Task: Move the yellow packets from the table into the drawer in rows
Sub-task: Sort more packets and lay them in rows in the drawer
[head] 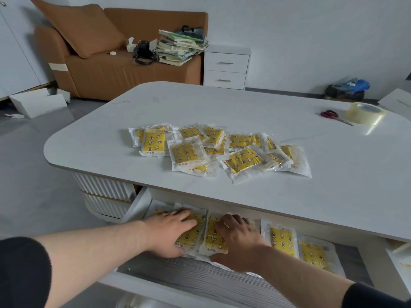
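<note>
White-walled room, brown fabric sofa (100,70) at the back. Up front a white round-cornered bench (200,103) carries a loose heap of yellow star-print packets (222,150) in clear wrap, well apart from the red-handled scissors (330,114) and clear tape roll (364,113) at its far right.

Under the near bench edge a pulled-out drawer (200,278) with a grey wood-grain floor holds one row of packets along its back. Person's left hand (171,232) lies flat on one packet, fingers (182,213) spread and straight, gripping nothing. Their right hand (238,238) presses the packet just beside it, fingers (235,218) stretched over the top. As far as I can see they are not wrapped round it, though the tips sit in shadow under the bench lip. Two more drawer packets (283,241) lie flat to the right.

Risks, my read:
- The two pressed packets meet at a raised seam with tilted edges, so one may ride over the other and skew the row.
- Slick wrap could slide once the hands lift.
- The lip hides the drawer's back, so lining up there is blind.
- The heap sits near the front edge; a careless grab could knock packets to the floor.

Most of the heap is not yet moved.
</note>
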Tool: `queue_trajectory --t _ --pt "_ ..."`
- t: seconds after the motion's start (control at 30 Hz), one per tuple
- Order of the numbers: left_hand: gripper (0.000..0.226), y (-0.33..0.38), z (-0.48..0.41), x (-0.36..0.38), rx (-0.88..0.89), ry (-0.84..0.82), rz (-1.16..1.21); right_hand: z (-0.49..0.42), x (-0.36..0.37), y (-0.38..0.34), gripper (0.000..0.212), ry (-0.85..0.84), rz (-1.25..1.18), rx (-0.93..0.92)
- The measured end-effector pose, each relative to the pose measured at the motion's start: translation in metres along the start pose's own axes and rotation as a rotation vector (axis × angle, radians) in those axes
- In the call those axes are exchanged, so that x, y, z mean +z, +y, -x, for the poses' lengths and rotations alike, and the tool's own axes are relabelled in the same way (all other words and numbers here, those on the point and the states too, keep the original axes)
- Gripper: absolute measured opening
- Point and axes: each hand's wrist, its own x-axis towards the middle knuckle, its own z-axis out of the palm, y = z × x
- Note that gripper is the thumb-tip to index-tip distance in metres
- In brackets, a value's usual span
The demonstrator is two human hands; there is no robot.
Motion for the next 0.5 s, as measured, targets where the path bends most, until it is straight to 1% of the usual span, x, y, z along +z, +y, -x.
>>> queue_trajectory --t 0.13,0.23,0.4,0.5 --pt "0.086 -0.002 0.001 0.002 -0.016 0.005 -0.009 0.001 0.0 0.008 0.087 0.003 -0.043 -0.025" --pt "0.089 -0.006 0.0 0.007 -0.034 0.021 -0.002 0.002 0.001 0.012 0.085 -0.03 -0.039 -0.037" --pt "0.088 -0.006 -0.002 0.007 -0.038 0.015 -0.02 0.002 0.004 0.004 0.079 -0.01 -0.025 -0.001" --pt "0.088 -0.006 -0.004 0.007 -0.035 0.018 -0.02 -0.001 0.003 0.0 0.079 0.005 -0.044 0.021"
